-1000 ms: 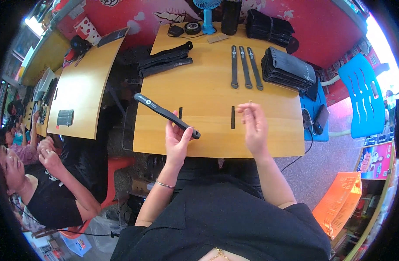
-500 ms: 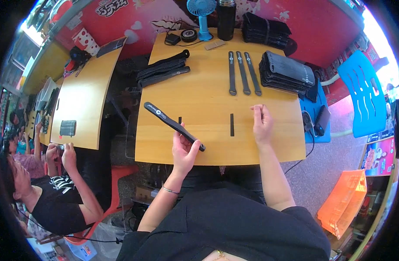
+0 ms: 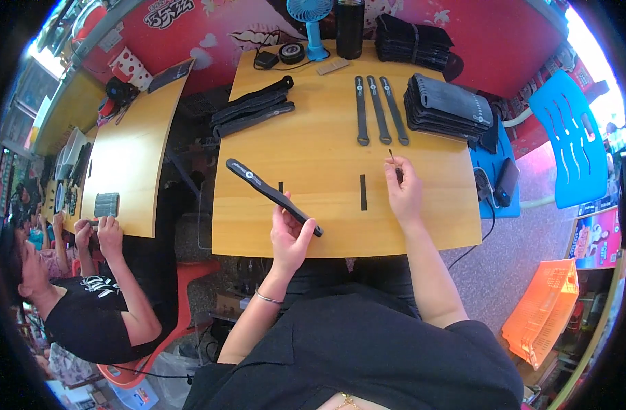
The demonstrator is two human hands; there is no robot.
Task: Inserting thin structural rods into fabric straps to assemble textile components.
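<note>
A flat black strap [image 3: 258, 184] with rounded ends and pale print slants across my left hand [image 3: 289, 236], pinched near its lower end. My right hand [image 3: 404, 191] is closed over the right half of the table around a small thin dark tool [image 3: 399, 174], whose narrow tip points up and away. Its exact kind is hidden by the fingers. Short dark strips, a right one [image 3: 363, 193] and a left one [image 3: 281, 186], lie on the wood between and beside my hands. Three similar straps [image 3: 373, 113] lie side by side beyond my right hand.
A stack of folded black straps [image 3: 449, 106] and a banded bundle [image 3: 412, 44] stand at the right; more straps [image 3: 251, 113] lie at left. A blue fan [image 3: 313, 27] and black bottle [image 3: 349, 31] stand at the back. A co-worker [image 3: 87, 301] sits at the left table.
My right hand has shifted slightly left, and the thin tool now shows in its fingers. My left hand and its strap stay nearly still.
</note>
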